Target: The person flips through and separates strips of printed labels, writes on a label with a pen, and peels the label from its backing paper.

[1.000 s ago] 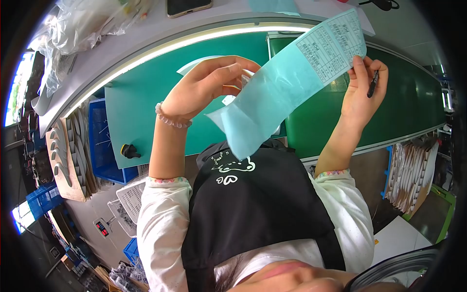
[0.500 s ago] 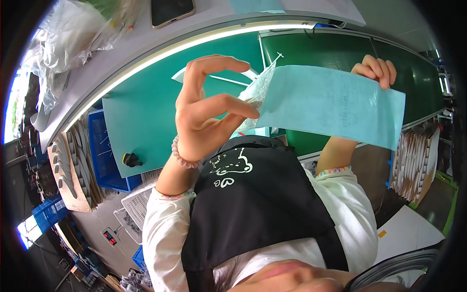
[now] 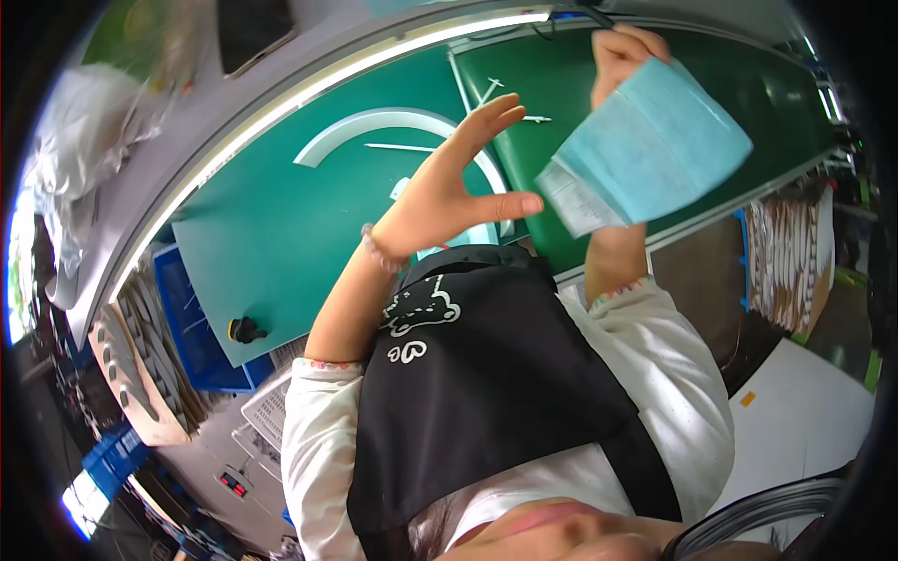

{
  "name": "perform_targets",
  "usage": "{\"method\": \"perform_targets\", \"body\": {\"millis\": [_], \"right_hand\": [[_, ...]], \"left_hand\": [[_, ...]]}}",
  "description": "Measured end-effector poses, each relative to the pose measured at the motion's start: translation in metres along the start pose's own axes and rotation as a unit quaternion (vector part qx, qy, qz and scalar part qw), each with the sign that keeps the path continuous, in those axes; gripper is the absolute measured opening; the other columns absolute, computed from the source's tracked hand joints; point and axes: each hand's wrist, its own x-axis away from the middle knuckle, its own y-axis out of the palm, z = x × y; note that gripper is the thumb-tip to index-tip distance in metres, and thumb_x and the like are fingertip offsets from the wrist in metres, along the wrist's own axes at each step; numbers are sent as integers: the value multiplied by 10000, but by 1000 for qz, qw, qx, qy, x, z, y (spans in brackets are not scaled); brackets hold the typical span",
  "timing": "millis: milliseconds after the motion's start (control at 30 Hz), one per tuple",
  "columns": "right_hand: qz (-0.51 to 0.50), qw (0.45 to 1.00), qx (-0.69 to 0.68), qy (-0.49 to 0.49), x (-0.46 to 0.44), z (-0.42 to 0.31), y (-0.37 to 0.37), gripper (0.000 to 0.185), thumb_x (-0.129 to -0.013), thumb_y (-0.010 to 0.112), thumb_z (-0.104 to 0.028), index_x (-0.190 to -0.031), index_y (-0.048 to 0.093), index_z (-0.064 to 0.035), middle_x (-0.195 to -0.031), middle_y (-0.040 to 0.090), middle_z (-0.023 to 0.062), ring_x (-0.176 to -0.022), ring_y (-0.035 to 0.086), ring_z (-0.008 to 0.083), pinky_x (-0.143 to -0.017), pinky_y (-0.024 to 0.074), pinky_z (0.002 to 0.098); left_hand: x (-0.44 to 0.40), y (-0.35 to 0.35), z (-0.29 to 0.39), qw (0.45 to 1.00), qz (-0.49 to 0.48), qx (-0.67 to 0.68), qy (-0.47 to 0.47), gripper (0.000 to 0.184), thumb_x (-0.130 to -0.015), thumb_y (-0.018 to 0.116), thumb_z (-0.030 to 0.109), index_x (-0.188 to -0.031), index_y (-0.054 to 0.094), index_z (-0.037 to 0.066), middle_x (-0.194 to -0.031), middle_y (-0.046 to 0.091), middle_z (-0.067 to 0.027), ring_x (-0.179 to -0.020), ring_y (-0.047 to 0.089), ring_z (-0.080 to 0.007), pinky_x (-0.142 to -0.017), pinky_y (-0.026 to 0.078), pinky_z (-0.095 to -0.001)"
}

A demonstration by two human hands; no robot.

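Note:
My right hand [image 3: 625,58], raised at the upper right, is closed on the top edge of a thin light-blue sheet [image 3: 659,140]. The sheet hangs from it, creased, with a white printed part [image 3: 582,201] showing at its lower left corner. My left hand [image 3: 458,182] is open, thumb and fingers apart and nothing in it. It is just left of the sheet, not touching it, over the green table [image 3: 271,215]. Behind the left hand lie a white curved strip [image 3: 374,120] and a thin white rod [image 3: 398,147].
A dark phone [image 3: 253,33] and clear plastic bags [image 3: 89,122] lie on the ledge beyond the light strip. A small black-and-yellow object [image 3: 245,329] sits near the table's left corner. A blue bin [image 3: 201,360] stands below it; card stacks [image 3: 790,257] stand at right.
My left hand has let go of the sheet's printed end and opened. My right hand has moved up and left with the sheet, which was stretched sideways and now hangs from that hand.

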Motion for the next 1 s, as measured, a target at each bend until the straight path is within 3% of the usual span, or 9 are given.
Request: {"method": "perform_targets", "body": {"millis": [33, 67, 100, 167, 233, 267, 400, 500, 1000], "right_hand": [[-18, 961, -265, 80, -7, 3, -28, 135, -863, 418, 25, -926, 508, -51, -832, 529, 59, -779, 454, 153, -805, 381, 271], [8, 847, -506, 164, -15, 6, -56, 156, -875, 412, 22, -959, 528, -40, -862, 557, 66, -801, 488, 161, -821, 397, 277], [28, 881, -449, 148, -18, 10, -60, 156, -876, 412, 21, -961, 528, -40, -865, 558, 66, -804, 489, 162, -823, 398, 278], [56, 969, -222, 96, -10, 10, -37, 157, -878, 412, 19, -964, 529, -39, -871, 561, 68, -809, 493, 163, -825, 400, 279], [74, 983, -149, 83, -5, 8, -26, 157, -880, 412, 17, -968, 530, -39, -877, 563, 69, -815, 496, 164, -828, 401, 280], [75, 984, -141, 80, -4, 5, -25, 158, -881, 412, 16, -969, 531, -38, -880, 564, 69, -817, 497, 165, -830, 402, 281], [83, 988, -113, 68, -2, 1, -23, 159, -885, 412, 11, -976, 533, -37, -891, 569, 72, -828, 504, 168, -835, 405, 284], [87, 989, -101, 65, 0, 0, -21, 160, -888, 411, 8, -981, 535, -36, -900, 572, 73, -837, 509, 169, -840, 408, 286], [96, 992, -56, 64, 9, 1, -17, 169, -904, 410, -8, -1006, 542, -32, -943, 589, 82, -878, 533, 179, -861, 420, 296]], "left_hand": [[-9, 3, -5, 1000, -13, -8, 6, 901, -738, 819, 253, -1449, 308, 38, -1457, 403, -140, -1378, 345, -256, -1137, 247, -416], [-17, 7, -11, 999, -27, -15, 12, 880, -744, 813, 259, -1442, 325, 39, -1454, 406, -137, -1377, 345, -252, -1138, 245, -415], [-23, 11, -14, 999, -40, -23, 19, 860, -750, 808, 266, -1436, 341, 40, -1450, 409, -134, -1376, 345, -249, -1139, 243, -414], [-34, 24, -15, 999, -38, 9, 27, 705, -763, 801, 212, -1335, 448, 0, -1253, 562, -124, -1223, 502, -212, -1065, 352, -379], [-41, 34, -12, 999, -23, 27, 5, 612, -769, 798, 221, -1249, 509, -26, -1069, 665, -105, -1109, 588, -196, -991, 424, -338], [-42, 40, -7, 998, 12, 56, -24, 389, -788, 775, 145, -1085, 590, -24, -866, 684, -46, -878, 640, -122, -809, 499, -270], [-34, 40, 7, 989, 28, 132, -66, 161, -823, 739, 85, -895, 640, -19, -810, 682, -44, -699, 622, -58, -624, 497, -199], [-28, 34, 19, 986, 16, 125, -108, 170, -842, 708, 54, -956, 623, -40, -911, 690, -94, -813, 649, -140, -753, 526, -286], [-21, 28, 17, 980, 39, 175, -91, 199, -845, 717, 74, -969, 623, -51, -909, 695, -107, -772, 670, -130, -687, 549, -255]]}}
